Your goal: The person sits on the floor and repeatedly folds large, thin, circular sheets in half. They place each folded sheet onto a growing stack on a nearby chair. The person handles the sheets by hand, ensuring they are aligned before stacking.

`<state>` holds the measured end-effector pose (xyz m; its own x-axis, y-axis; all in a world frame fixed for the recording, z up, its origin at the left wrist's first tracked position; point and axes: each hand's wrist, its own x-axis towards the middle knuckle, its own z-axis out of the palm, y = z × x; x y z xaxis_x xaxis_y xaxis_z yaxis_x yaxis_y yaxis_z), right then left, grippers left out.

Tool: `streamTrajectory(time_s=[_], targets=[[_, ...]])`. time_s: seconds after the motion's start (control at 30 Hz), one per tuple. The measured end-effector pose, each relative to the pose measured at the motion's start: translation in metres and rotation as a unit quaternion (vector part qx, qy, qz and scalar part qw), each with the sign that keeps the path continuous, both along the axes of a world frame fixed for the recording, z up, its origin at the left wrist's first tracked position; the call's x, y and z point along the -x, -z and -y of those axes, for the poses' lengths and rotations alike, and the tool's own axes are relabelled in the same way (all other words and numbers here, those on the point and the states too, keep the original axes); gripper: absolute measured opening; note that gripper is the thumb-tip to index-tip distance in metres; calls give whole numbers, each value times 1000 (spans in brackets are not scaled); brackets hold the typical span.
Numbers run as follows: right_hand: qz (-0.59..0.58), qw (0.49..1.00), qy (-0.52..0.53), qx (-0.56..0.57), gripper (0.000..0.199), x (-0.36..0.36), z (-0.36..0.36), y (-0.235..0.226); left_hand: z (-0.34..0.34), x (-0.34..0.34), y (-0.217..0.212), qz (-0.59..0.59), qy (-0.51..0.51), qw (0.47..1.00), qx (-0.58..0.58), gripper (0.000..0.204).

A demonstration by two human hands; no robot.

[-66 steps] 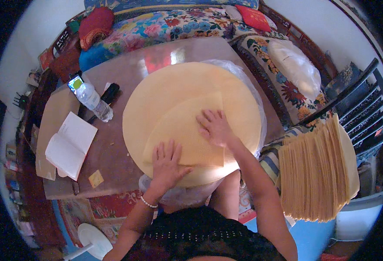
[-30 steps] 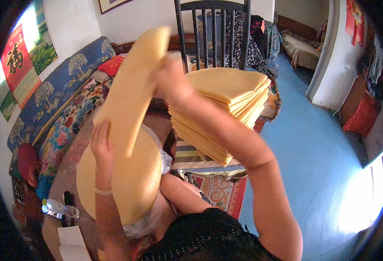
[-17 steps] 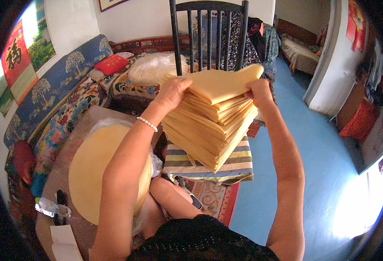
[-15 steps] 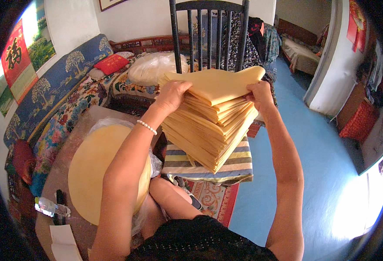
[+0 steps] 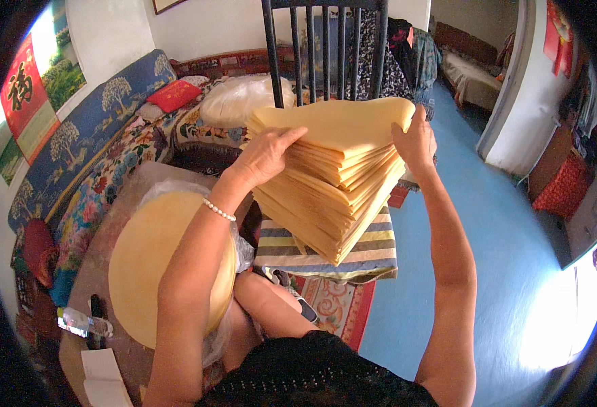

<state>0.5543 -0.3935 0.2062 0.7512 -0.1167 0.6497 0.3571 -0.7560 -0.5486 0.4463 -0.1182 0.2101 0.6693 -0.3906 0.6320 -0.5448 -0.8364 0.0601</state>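
A tall stack of folded thin yellow sheets (image 5: 332, 197), pancake-like, rests on a chair seat covered by a striped cloth (image 5: 325, 261). The top folded sheet (image 5: 346, 124) lies flat, its pointed corner towards me. My left hand (image 5: 268, 154) touches the stack's left edge, index finger stretched along the top sheet. At the right corner, my right hand (image 5: 415, 141) has thumb and forefinger apart, against the sheet's edge; its other fingers are partly hidden. Left of my legs, large round yellow sheets (image 5: 149, 271) lie unfolded in a pile on clear plastic, partly behind my left forearm.
The chair's black slatted back (image 5: 325, 54) rises behind the stack. A low table (image 5: 85, 271) on the left holds a plastic bottle (image 5: 74, 321) and white paper (image 5: 102, 373). A plastic-wrapped bundle (image 5: 241, 102) sits on the sofa; a patterned rug (image 5: 332, 305) lies under the chair.
The top sheet, lifted and curved before, now lies flatter on the stack. My left hand has slid slightly down and its forefinger straightened; my right hand has loosened and moved slightly outward.
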Motion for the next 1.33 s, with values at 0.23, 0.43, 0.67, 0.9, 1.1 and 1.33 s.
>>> streamTrajectory(time_s=[0.23,0.43,0.67,0.9,1.1,1.33], targets=[[67,877,-424,215,47,55,3,-19,0,9,-3,-67,-1,997,-27,49],[-85,857,-497,104,40,42,7,-3,-1,7,-2,-35,21,999,-18,34],[-115,843,-517,89,32,40,6,-10,-6,7,0,-79,15,997,-2,41],[-42,850,-493,180,56,45,5,-14,-4,7,1,-44,27,999,-1,43],[-3,838,-479,261,67,46,6,-17,-2,0,-9,-68,46,996,-38,48],[20,840,-459,288,69,47,8,-14,4,6,-12,-80,1,992,-94,52]])
